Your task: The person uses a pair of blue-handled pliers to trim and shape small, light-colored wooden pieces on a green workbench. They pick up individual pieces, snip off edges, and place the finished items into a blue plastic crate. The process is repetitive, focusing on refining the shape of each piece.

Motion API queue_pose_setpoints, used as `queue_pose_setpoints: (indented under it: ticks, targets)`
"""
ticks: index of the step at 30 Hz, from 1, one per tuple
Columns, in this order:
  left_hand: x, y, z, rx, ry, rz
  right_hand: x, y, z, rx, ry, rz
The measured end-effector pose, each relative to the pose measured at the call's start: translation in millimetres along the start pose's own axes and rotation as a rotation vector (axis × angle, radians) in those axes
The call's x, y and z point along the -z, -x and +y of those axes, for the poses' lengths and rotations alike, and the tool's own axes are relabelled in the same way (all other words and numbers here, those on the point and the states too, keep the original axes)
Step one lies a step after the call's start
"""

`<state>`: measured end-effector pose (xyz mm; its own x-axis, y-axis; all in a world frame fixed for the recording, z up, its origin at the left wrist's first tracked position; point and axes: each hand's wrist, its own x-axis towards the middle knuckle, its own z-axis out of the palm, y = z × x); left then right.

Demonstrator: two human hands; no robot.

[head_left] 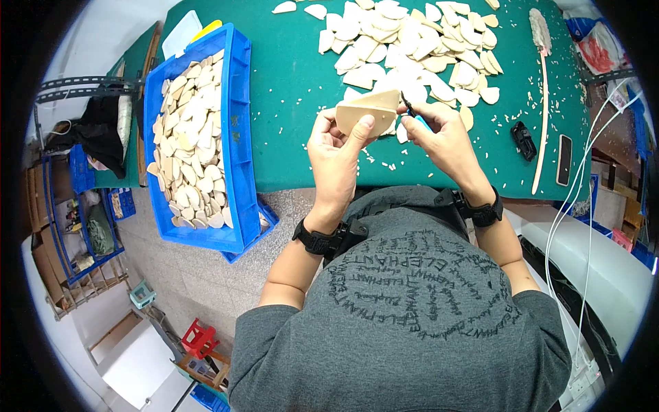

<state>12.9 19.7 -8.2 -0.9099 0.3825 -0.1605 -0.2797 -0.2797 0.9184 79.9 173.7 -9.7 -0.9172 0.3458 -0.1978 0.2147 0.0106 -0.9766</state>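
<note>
Right of the blue crate (238,144), the left hand (332,161) clamps at least 1 beige piece (355,121); the right hand's (447,143) fingers close around blue-handled snips (423,123). Trimming appears under way: crate contents (189,144) presumably done, 1 heap (384,26) right of the crate remaining.

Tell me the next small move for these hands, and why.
Probably a small snip at the right edge of the cream workpiece: the left hand grips it, the right hand holds the blue-handled tool with its dark tip near that edge, and small pale scraps on the green tabletop suggest trimming.
</note>
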Motion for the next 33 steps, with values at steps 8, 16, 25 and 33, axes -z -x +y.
queue_pose_setpoints:
  ticks: [8, 16, 25, 33]
  targets:
    - [2.8, -0.1, -3.0, -0.028, -0.038, 0.007, 1.2, -2.7, 0.5, -0.004, 0.054, -0.024]
    - [1.5, -0.8, -2.0, -0.025, -0.015, 0.006, -0.1, -3.3, 3.7, 0.021, 0.019, -0.014]
    - [2.5, -0.5, -1.9, -0.012, -0.022, -0.011, -1.6, -2.6, 3.2, 0.023, 0.023, 0.016]
    - [8.1, -3.9, 4.7, 0.137, 0.213, -0.058, -2.1, 4.5, -3.7, 0.042, 0.041, -0.002]
